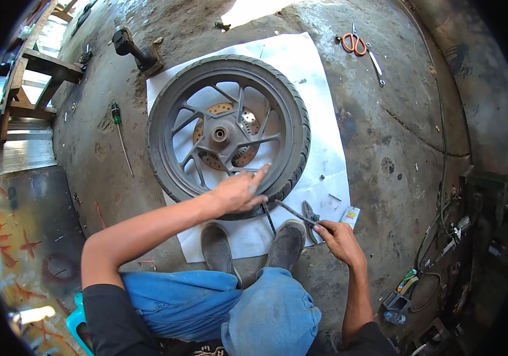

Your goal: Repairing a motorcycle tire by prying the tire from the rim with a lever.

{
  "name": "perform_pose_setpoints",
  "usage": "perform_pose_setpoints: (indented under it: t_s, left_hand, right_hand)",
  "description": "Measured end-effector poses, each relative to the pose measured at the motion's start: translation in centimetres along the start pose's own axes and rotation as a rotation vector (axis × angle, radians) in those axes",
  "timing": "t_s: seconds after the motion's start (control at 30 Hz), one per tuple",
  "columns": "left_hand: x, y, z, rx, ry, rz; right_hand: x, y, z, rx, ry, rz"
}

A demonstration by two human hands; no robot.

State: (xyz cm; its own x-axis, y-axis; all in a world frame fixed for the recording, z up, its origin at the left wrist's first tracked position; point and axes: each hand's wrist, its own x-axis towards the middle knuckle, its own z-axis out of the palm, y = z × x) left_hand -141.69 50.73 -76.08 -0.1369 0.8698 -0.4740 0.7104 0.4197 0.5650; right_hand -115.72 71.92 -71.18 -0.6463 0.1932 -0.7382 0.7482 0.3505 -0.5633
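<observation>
A motorcycle wheel (221, 134) with a black tire and a drilled brake disc lies flat before me. My left hand (239, 192) rests on the tire's near side, its fingers stretched out. Beside its thumb, a thin dark bar (270, 219) sticks out from the tire toward my shoes. In my right hand (340, 240) is another thin dark bar (294, 212), gripped at one end and pointing left; its far tip is close to the tire's near edge. Pliers (309, 215) lie just behind this bar, partly covered by it.
The wheel lies on a white sheet (325, 148). Orange-handled scissors (353, 45) and a wrench (376, 65) are at the far right, a green-handled screwdriver (121, 136) at left. A dark metal tool (135, 50) stands behind the wheel. A small box (350, 216) lies near my right hand.
</observation>
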Motion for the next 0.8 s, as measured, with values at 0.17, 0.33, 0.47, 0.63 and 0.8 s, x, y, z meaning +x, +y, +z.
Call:
perform_pose_setpoints:
  t_s: [0.17,0.33,0.47,0.63,0.8]
  left_hand:
    - [1.8,1.0,2.6,-0.236,0.006,-0.181]
    - [3.6,0.2,2.7,-0.375,-0.061,-0.223]
    - [3.9,-0.3,3.3,-0.451,-0.042,-0.228]
    - [4.7,-0.3,3.4,-0.599,-0.056,-0.249]
    - [4.9,-1.3,4.2,-0.69,-0.078,-0.236]
  right_hand:
    - [0.1,-1.1,0.5,0.219,0.209,-0.051]
    - [1.2,-1.7,1.6,0.216,0.298,-0.149]
    - [1.9,-3.5,1.5,0.16,0.246,-0.115]
    - [4.5,-1.5,2.2,0.027,0.347,-0.337]
    - [5.7,-0.3,2.4,0.152,0.311,-0.386]
